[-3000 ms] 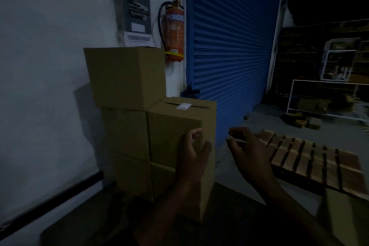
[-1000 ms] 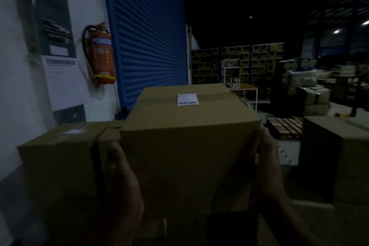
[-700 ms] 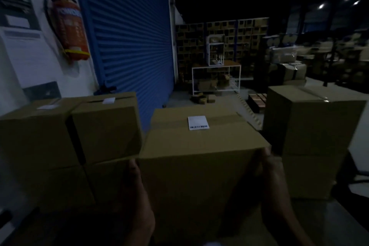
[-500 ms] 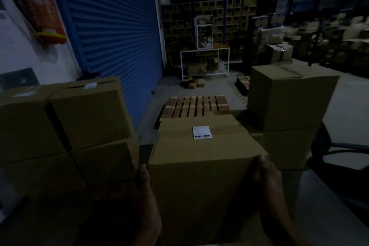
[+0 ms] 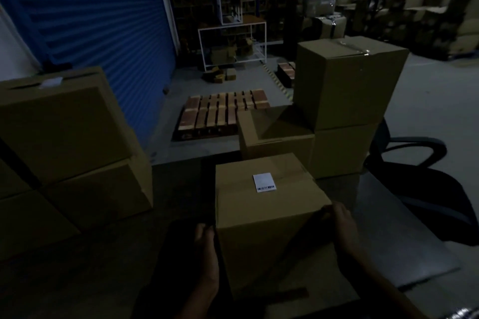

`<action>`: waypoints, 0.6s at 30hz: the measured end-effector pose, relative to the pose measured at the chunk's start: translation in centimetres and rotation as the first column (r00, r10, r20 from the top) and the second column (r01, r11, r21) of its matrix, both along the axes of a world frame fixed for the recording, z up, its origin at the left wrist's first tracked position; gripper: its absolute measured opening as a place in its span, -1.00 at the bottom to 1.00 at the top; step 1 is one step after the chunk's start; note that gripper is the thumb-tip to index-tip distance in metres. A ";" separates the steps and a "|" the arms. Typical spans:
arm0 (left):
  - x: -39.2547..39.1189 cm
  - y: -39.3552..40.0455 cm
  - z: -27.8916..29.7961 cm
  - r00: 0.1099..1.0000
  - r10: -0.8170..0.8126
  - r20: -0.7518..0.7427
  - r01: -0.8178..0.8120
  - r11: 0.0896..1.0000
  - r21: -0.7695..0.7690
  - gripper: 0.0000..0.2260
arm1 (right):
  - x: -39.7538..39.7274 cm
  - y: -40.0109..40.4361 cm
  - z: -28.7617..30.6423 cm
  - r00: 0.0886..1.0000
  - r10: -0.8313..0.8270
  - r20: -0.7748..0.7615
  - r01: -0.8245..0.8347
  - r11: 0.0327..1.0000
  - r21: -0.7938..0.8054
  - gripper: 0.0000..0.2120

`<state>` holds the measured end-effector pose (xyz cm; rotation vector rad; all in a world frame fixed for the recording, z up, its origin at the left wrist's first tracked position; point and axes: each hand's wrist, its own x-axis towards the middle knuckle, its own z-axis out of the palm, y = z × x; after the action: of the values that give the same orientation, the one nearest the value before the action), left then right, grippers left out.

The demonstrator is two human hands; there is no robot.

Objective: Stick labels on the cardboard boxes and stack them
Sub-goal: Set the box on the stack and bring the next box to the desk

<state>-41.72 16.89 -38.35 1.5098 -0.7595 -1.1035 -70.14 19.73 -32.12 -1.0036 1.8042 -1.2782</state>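
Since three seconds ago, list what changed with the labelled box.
The labelled box came off the stack by the wall, gripped between the left hand and right hand, was carried rightward and lowered. The white label stays on top; both hands stay on its sides.

Both forearms reach forward and low. The left hand (image 5: 206,254) lies flat, fingers straight and pointing ahead, palm facing inward. The right hand (image 5: 342,225) sits opposite it, slightly farther forward, fingers curled over an edge.
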 end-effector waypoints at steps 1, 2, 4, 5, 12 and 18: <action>-0.1 0.2 -0.1 0.999 -0.043 0.028 0.044 0.999 -0.016 -0.71 | -0.4 0.0 -0.4 1.000 -0.007 0.013 0.006 1.000 0.023 -0.72; -0.2 0.4 -0.3 0.997 -0.065 0.050 0.067 0.997 -0.043 -0.73 | -0.7 0.1 -0.8 0.999 -0.028 0.019 0.027 0.999 0.023 -0.69; -1.0 1.0 -0.3 0.987 -0.120 0.108 0.130 0.988 -0.085 -0.72 | -1.0 0.2 -1.3 0.992 -0.096 0.087 0.096 0.995 0.010 -0.66; -1.6 1.5 0.0 0.977 -0.160 0.140 0.175 0.980 -0.096 -0.69 | -1.2 0.2 -1.5 0.989 -0.107 0.101 0.107 0.994 0.008 -0.66; -4.2 2.2 -2.4 0.864 -0.247 0.440 0.410 0.852 -0.326 -0.44 | -3.0 -3.0 -2.7 0.884 -0.092 -0.459 0.102 0.995 -0.002 -0.57; -4.4 -0.5 -0.2 0.816 -0.160 0.555 0.500 0.676 -0.541 -0.41 | 0.8 -5.8 -0.2 0.665 -0.081 -0.743 -0.046 0.988 -0.149 -0.74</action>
<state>-46.13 16.40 -38.56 1.0033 -1.6489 -0.5807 -69.37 13.93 -32.30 -1.8073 2.3322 -1.0921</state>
